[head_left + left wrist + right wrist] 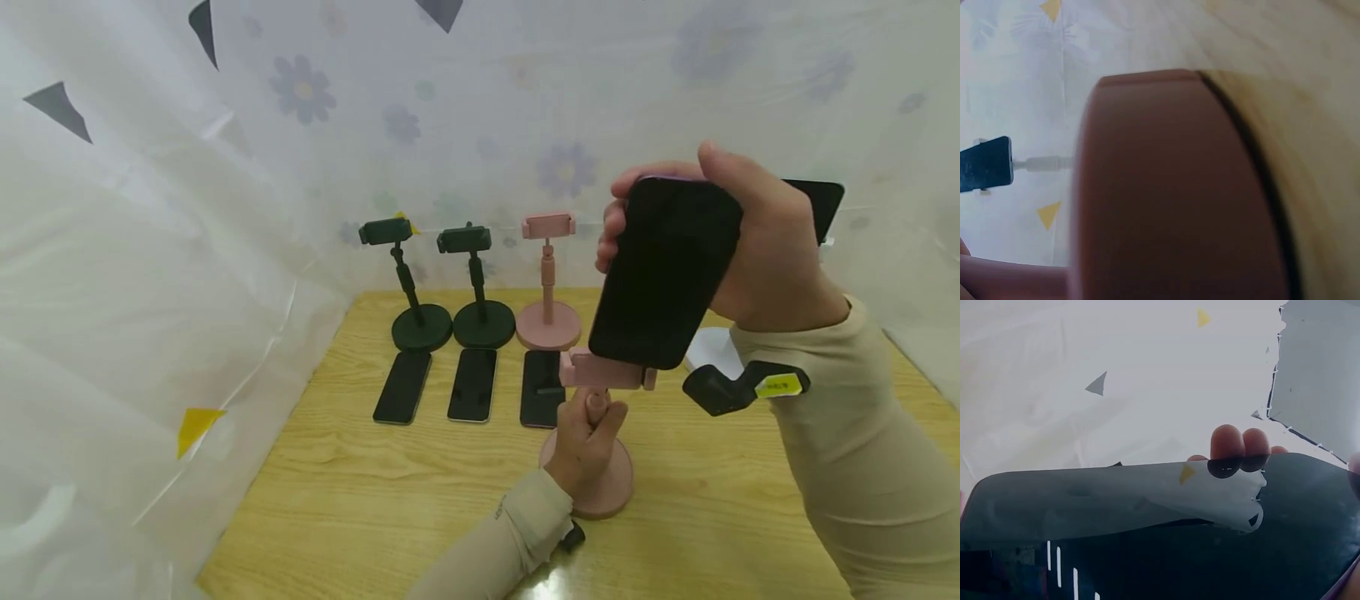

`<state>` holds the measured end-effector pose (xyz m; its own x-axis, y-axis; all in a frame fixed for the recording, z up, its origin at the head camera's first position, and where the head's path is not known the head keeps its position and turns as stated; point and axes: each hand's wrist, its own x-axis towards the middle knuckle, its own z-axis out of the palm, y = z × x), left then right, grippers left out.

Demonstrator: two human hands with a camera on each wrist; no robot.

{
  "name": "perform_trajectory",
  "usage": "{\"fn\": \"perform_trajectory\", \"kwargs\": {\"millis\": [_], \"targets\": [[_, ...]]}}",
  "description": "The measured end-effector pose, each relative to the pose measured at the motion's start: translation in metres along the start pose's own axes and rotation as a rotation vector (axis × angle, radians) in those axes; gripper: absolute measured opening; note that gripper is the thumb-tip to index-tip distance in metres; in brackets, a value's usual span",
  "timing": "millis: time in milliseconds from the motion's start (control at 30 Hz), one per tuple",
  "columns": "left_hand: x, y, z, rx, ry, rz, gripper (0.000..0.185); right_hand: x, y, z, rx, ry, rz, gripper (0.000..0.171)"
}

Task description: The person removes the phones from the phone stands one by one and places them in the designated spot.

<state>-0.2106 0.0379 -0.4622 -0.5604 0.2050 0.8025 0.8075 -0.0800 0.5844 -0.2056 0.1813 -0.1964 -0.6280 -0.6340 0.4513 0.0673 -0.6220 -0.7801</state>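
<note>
My right hand [772, 242] holds a smartphone [663, 275] up in the air, its black screen turned toward me. The fingers wrap one long edge and the thumb lies along the other; in the right wrist view fingertips [1227, 444] show over the edge of the glossy screen. Below it, my left hand [581, 446] grips the stem of a pink phone stand [611, 492]. The stand's clamp [600, 371] sits just under the phone's lower end and is partly overlapped by it. The stand's round base [1172, 181] fills much of the left wrist view.
Two dark green phone stands [422, 327] [483, 325] and another pink stand [547, 325] line the table's back. Phones [402, 387] [472, 385] [542, 392] lie before them. Behind my right arm are a white base [712, 350] and a mounted phone [823, 204]. Sheeting [480, 125] hangs behind.
</note>
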Motion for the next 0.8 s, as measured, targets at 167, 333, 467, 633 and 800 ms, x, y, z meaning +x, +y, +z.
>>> {"fn": "perform_trajectory", "kwargs": {"millis": [167,333,467,633,800], "targets": [[0.0,0.0,-0.002,-0.026,-0.007,-0.014,0.028,-0.014,-0.004,0.0,-0.031,0.001,-0.028,0.07],[0.002,0.002,-0.006,-0.022,-0.034,-0.005,0.025,-0.027,-0.007,-0.006,-0.032,-0.054,-0.035,0.074],[0.003,0.005,-0.01,0.037,-0.071,-0.005,0.02,-0.037,-0.007,-0.01,-0.015,-0.045,-0.032,0.075],[0.003,0.014,-0.021,0.186,-0.16,-0.083,0.012,-0.052,-0.005,-0.017,-0.006,-0.015,-0.043,0.071],[0.004,0.027,-0.035,0.301,-0.259,-0.144,0.007,-0.069,-0.006,-0.018,-0.002,-0.051,-0.076,0.072]]}}
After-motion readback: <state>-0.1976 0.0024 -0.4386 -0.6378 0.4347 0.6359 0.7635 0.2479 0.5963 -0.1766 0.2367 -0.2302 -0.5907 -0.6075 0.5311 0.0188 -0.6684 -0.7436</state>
